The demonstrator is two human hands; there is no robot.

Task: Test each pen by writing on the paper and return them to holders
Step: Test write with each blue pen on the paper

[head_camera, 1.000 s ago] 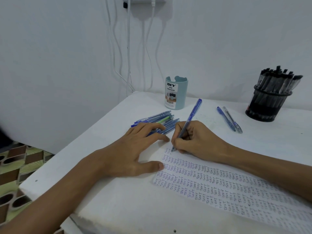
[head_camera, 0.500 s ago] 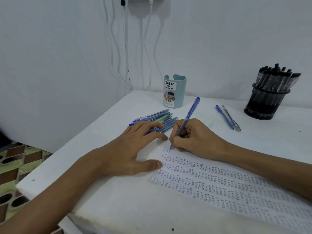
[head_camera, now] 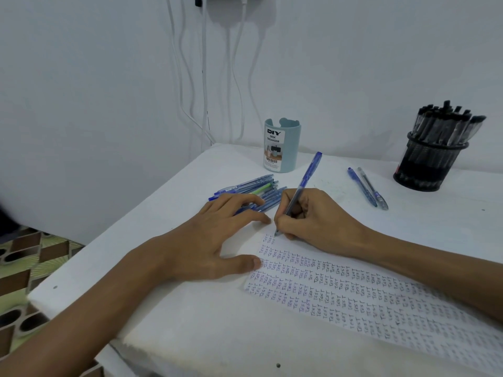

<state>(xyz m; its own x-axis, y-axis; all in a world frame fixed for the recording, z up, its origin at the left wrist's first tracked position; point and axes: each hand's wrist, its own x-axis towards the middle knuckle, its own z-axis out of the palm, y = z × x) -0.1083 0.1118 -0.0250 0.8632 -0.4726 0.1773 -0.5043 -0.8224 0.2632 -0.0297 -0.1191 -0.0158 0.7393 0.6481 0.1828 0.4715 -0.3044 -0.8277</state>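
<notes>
At the far-left corner of the paper [head_camera: 353, 295], the blue pen [head_camera: 307, 175] stands with its tip on the sheet. It is at the start of a new row above the many rows of "TEST" already written. The right hand [head_camera: 321, 219] pinches the pen low on the barrel in a writing grip. The pen's long axis slopes from the tip at near-left up to the cap at far-right.

The left hand [head_camera: 206, 235] lies flat with its fingers straight. Its thumb presses the left edge of the paper, and its fingertips rest on the pile of blue pens [head_camera: 253, 186] just beyond.

The teal holder [head_camera: 283, 148] stands directly beyond the pile, far and slightly left of the right hand. The black mesh holder [head_camera: 427, 167] stands well apart at far right, packed with black pens [head_camera: 446, 121]. Two loose pens [head_camera: 362, 187] lie side by side between the right hand and the mesh holder.

Step in hand: the writing test of this pen. The return move turns on one relation: the teal holder is beyond the pen's cap end, and the right hand is the nearer hand to it. The teal holder is probably the target for blue pens (its interior is not visible from this angle, so its contents cannot be confirmed).

The table [head_camera: 163, 336] stands against a wall hung with cables [head_camera: 190, 77].
</notes>
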